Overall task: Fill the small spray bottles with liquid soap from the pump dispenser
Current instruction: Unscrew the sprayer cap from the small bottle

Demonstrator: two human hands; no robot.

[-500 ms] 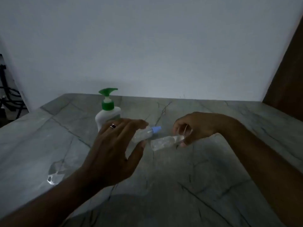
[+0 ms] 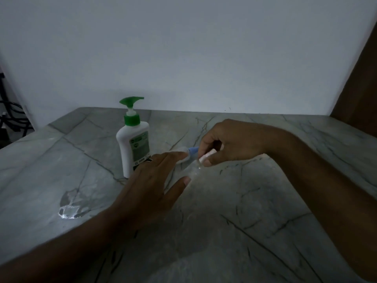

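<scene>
The right hand [image 2: 230, 144] pinches the pale spray cap [image 2: 207, 156] of a clear small bottle [image 2: 193, 170], which seems to hang cap-up, its long axis running down toward the stone counter [image 2: 265, 201]; it's dim. The left hand [image 2: 151, 184] reaches with fingers spread, holding nothing, just beside that bottle. Behind lies a blue-capped bottle [image 2: 192, 150]. The pump dispenser [image 2: 133, 139] stands upright left of both hands, nearer the left.
</scene>
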